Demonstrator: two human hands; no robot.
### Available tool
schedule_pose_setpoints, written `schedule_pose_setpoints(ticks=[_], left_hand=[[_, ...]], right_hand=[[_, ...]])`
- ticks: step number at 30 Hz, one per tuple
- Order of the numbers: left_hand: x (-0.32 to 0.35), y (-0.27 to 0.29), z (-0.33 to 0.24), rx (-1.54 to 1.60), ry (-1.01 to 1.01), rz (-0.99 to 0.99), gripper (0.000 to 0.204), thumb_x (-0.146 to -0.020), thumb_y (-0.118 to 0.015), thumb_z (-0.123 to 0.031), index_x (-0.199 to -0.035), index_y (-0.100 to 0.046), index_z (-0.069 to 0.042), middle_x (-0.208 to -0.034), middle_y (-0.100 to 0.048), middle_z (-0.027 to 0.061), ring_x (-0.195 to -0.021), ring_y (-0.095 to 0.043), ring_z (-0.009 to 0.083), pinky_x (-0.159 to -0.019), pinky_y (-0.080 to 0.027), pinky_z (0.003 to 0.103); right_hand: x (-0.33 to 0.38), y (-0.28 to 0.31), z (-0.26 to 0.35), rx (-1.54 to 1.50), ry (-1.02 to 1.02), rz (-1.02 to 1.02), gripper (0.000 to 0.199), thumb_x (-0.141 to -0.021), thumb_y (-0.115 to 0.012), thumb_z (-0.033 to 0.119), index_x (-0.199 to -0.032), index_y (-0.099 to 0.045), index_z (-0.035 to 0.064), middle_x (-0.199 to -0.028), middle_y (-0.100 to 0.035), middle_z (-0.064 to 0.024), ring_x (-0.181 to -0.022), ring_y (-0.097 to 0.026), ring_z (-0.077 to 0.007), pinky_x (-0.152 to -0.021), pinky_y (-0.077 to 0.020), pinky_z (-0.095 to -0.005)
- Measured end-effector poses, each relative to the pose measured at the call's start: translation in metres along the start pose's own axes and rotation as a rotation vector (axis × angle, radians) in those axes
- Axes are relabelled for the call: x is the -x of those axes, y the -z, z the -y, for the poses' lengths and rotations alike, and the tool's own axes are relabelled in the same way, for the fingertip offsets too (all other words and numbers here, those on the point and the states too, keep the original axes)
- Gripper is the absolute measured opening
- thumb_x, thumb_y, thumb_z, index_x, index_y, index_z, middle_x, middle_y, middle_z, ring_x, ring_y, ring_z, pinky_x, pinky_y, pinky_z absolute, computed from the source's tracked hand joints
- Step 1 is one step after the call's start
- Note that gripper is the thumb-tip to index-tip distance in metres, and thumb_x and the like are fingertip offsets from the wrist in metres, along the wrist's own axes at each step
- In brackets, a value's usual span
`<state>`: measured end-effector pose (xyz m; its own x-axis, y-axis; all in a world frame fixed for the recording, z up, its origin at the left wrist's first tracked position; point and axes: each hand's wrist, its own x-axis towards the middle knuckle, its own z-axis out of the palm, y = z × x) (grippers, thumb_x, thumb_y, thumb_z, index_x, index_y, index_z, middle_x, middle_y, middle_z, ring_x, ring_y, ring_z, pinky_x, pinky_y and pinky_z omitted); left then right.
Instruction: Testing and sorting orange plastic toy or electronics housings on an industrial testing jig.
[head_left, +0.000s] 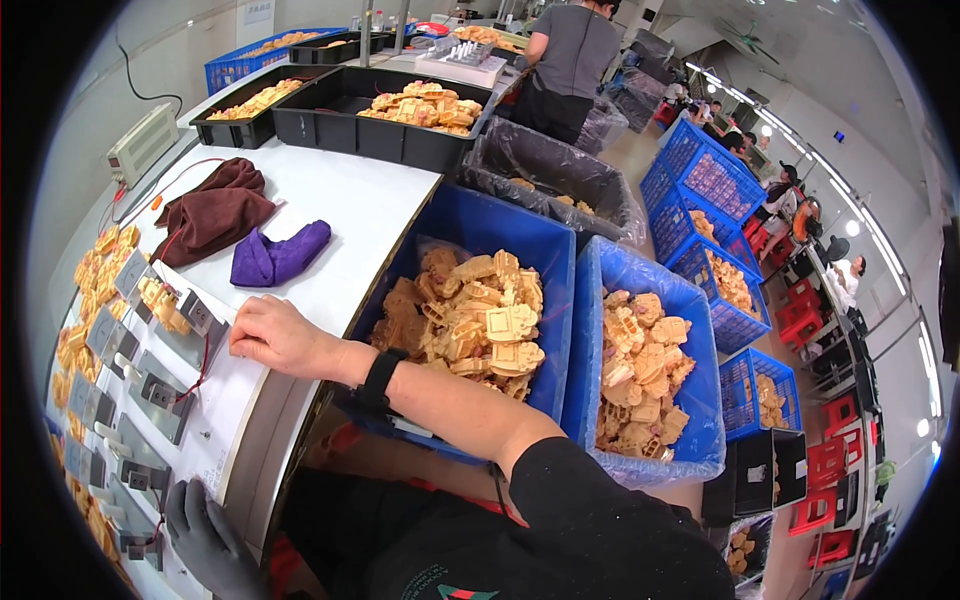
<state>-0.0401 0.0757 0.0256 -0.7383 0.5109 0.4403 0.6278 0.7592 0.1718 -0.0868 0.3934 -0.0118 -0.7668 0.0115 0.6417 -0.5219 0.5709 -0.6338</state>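
Observation:
My right hand point(278, 336), bare and with a black band at its wrist, rests on the white tabletop with fingers curled in. The inside of that hand is hidden. Just left of it stands a metal fixture point(180, 335) with a grey block and red wires; a tan toy-like plastic piece point(163, 304) sits on it. At the lower left, my left hand point(205, 540) in a dark grey glove lies with its fingers stretched out, beside another fixture point(135, 530) in the row. It holds nothing that I can see. Several tan pieces point(85, 345) lie beyond the fixtures.
A purple cloth point(281, 252) and a brown cloth point(215, 210) lie on the table point(345, 190). Black trays point(375, 142) with tan pieces stand at the back. Blue bins point(563, 310) of pieces line the table's right side. A person point(575, 60) stands farther off.

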Motion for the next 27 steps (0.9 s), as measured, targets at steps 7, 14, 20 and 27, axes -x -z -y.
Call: schedule_pose_setpoints(ticks=[7,14,20,27], left_hand=[[0.0005,-0.0002,-0.0003,-0.018,0.004,-0.003,0.033,-0.102,-0.046,-0.015,-0.123,-0.061,0.004,-0.127,-0.058,0.0225,-0.119,-0.054,0.0394,-0.101,-0.041,0.046],[-0.0011,0.0002,-0.0011,-0.023,0.001,0.002,0.033,-0.102,-0.046,-0.015,-0.123,-0.061,0.005,-0.127,-0.058,0.0227,-0.119,-0.054,0.0394,-0.101,-0.042,0.046],[0.0003,0.0002,0.0009,-0.022,0.009,0.0,0.033,-0.102,-0.046,-0.016,-0.123,-0.061,0.005,-0.127,-0.058,0.0229,-0.119,-0.055,0.0393,-0.101,-0.042,0.046],[0.0001,0.0011,-0.0015,-0.016,0.018,0.009,0.033,-0.102,-0.046,-0.016,-0.124,-0.061,0.004,-0.127,-0.058,0.0227,-0.119,-0.054,0.0393,-0.101,-0.042,0.046]], right_hand=[[0.0005,-0.0005,0.0016,0.007,0.013,-0.017,0.015,-0.089,-0.065,0.024,-0.085,-0.068,0.0097,-0.093,-0.063,-0.0068,-0.096,-0.058,-0.0284,-0.086,-0.0433,-0.0419],[-0.0003,-0.0017,-0.0015,0.004,0.023,-0.024,0.015,-0.089,-0.066,0.024,-0.084,-0.068,0.0096,-0.092,-0.063,-0.0067,-0.096,-0.058,-0.0288,-0.085,-0.0436,-0.042],[-0.0007,-0.0025,-0.001,0.003,0.023,-0.016,0.015,-0.089,-0.066,0.025,-0.084,-0.068,0.0104,-0.093,-0.063,-0.0064,-0.097,-0.058,-0.0285,-0.085,-0.0436,-0.0422],[0.0004,-0.0024,-0.0025,0.008,0.013,-0.01,0.015,-0.089,-0.066,0.025,-0.085,-0.068,0.0113,-0.094,-0.063,-0.0063,-0.097,-0.057,-0.0285,-0.085,-0.0433,-0.0424]])
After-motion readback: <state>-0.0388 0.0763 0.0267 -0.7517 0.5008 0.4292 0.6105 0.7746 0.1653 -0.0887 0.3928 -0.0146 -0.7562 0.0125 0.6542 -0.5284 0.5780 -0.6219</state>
